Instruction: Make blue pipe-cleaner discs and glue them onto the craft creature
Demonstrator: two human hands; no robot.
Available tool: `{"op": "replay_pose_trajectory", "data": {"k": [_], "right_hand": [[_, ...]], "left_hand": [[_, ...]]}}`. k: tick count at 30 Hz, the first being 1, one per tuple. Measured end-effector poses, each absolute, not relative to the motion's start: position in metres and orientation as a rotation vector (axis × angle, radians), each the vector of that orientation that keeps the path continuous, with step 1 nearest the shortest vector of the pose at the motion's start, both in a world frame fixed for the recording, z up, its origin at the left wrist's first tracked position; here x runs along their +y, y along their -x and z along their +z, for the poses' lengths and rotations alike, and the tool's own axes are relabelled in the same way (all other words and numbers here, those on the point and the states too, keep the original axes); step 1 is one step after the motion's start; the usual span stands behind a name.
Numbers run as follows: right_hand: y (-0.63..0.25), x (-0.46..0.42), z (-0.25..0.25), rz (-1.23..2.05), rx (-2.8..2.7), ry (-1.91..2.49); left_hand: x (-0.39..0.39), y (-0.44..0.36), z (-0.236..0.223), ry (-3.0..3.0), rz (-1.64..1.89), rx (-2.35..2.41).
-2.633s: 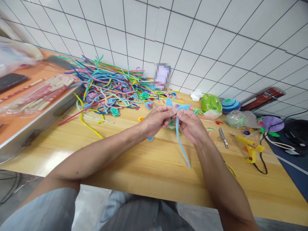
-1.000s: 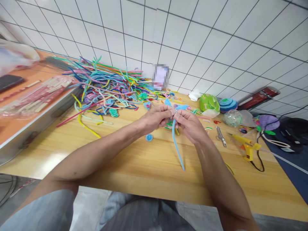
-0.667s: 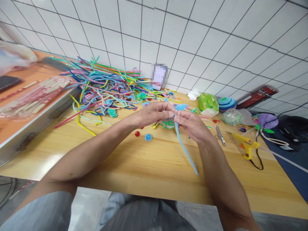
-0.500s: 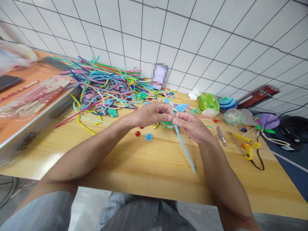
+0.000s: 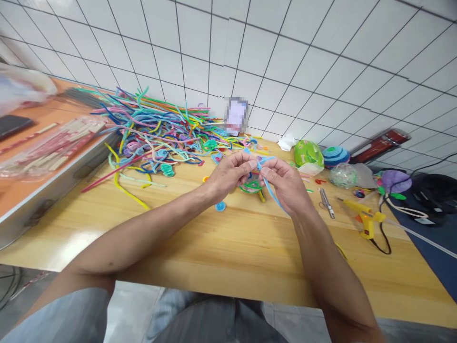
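My left hand [image 5: 233, 174] and my right hand [image 5: 283, 183] meet over the middle of the table, fingertips nearly touching. Both pinch a light-blue pipe cleaner [image 5: 272, 191]; its loose end hangs down beside my right palm. A bit of blue fuzzy shape shows above the fingertips, partly covered by them. Beneath the hands lies a round green-and-pink piece [image 5: 251, 186], partly hidden. A small blue coiled disc [image 5: 220, 206] rests on the wood just below my left hand.
A tangled heap of coloured pipe cleaners [image 5: 160, 128] lies against the tiled wall, beside a propped phone [image 5: 236, 116]. To the right are a green ball [image 5: 307, 155], small scissors [image 5: 327, 203] and a yellow glue gun [image 5: 366, 216] with its cord. Bagged sticks [image 5: 60, 145] lie at left.
The pipe cleaner's loose end, which hung straight down between the hands, now lies against my right hand. My fingers have shifted on it, and the red beads near the blue disc are covered.
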State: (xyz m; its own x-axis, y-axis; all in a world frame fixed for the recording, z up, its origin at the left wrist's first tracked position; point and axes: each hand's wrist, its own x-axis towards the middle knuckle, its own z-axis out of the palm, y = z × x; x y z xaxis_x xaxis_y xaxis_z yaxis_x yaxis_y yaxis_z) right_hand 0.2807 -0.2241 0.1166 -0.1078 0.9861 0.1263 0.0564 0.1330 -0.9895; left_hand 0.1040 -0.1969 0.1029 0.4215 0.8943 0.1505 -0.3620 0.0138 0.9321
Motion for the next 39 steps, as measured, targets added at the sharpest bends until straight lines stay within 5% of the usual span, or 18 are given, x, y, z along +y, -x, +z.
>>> {"op": "replay_pose_trajectory", "data": {"k": [9,15,34,39], "right_hand": [[-0.287,-0.241,0.138,0.541,-1.865,1.247],[-0.286,-0.242,0.135,0.432,-1.973,1.249],[-0.262,-0.238,0.106,0.42,-1.51,1.128],[-0.271,-0.238,0.116,0.544,-1.555,1.171]], "left_hand": [[-0.179,-0.08,0.113,-1.873,1.002,0.6],[-0.186,-0.08,0.116,-2.127,1.017,0.672],[-0.205,-0.107,0.105,-0.913,0.972,0.53],[-0.189,-0.093,0.11,-1.196,0.965,0.535]]}}
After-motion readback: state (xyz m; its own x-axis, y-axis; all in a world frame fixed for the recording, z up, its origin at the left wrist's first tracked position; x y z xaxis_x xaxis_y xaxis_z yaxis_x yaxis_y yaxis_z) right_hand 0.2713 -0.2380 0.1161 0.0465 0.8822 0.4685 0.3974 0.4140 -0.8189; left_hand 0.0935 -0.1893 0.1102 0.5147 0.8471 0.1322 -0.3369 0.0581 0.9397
